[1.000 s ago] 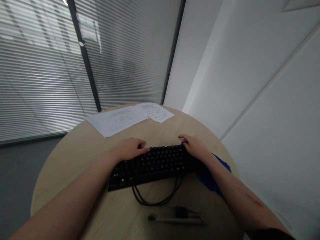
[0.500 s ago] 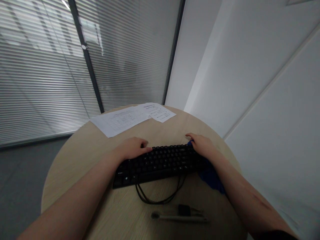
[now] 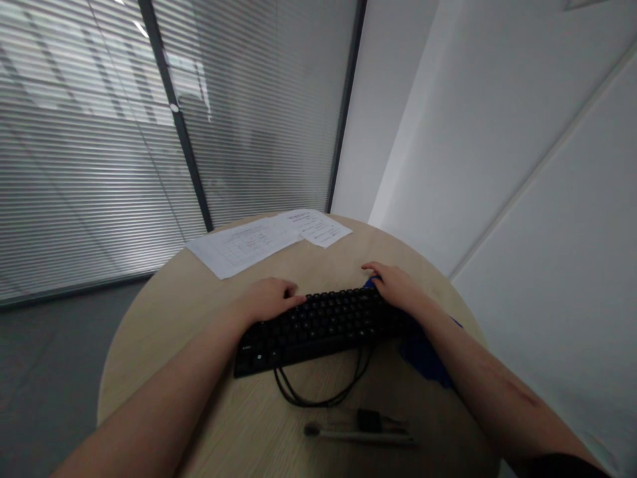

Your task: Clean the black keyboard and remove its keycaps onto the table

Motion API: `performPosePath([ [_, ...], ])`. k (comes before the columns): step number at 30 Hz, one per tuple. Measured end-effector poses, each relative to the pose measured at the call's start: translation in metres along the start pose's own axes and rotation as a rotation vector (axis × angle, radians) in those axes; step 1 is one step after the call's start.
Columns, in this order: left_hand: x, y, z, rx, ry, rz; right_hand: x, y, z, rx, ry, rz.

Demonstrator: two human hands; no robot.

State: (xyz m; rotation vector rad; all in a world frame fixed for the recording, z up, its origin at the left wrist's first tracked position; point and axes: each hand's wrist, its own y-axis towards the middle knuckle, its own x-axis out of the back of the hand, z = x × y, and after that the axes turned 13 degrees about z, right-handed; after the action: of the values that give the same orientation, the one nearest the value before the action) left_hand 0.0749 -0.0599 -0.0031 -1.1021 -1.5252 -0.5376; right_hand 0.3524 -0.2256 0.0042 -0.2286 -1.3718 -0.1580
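A black keyboard (image 3: 318,328) lies slightly slanted on the round wooden table. My left hand (image 3: 269,299) grips its far left edge, the thumb over the top keys. At the far right, my right hand (image 3: 395,285) rests on a blue cloth (image 3: 423,358) and the keyboard's edge, its index finger stretched out. Part of the cloth is hidden under my right forearm and the keyboard. A looped black cable (image 3: 323,402) shows on the near side of the keyboard.
Printed papers (image 3: 249,245) lie at the far side of the round table (image 3: 164,305). A thin brush (image 3: 363,435) and a small black object (image 3: 369,419) lie near the front. Behind the table are a blinds-covered glass partition and a white wall.
The view has shifted slightly. My right hand has moved a little to the left along the keyboard's far edge with the blue cloth. My left hand keeps its hold.
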Motion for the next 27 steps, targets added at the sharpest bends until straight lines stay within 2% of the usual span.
performPosePath([
  [5,-0.002,-0.001,-0.002,0.024,0.011,-0.023,0.008,0.025,0.012,0.066,-0.081,0.042],
  [9,-0.004,-0.005,-0.002,-0.043,0.018,-0.029,0.005,0.044,0.014,0.041,-0.072,0.063],
  [12,-0.007,-0.007,0.002,-0.051,0.034,-0.041,-0.005,0.051,0.011,0.148,0.045,0.141],
  [16,-0.007,-0.009,0.007,-0.057,0.022,-0.043,-0.017,0.052,0.001,0.300,0.178,0.167],
  [18,-0.006,-0.010,0.006,-0.057,0.023,-0.036,-0.020,0.050,-0.006,0.332,0.216,0.189],
  [27,-0.008,-0.014,0.005,0.013,0.034,-0.041,-0.020,0.042,-0.027,0.210,0.123,0.160],
])
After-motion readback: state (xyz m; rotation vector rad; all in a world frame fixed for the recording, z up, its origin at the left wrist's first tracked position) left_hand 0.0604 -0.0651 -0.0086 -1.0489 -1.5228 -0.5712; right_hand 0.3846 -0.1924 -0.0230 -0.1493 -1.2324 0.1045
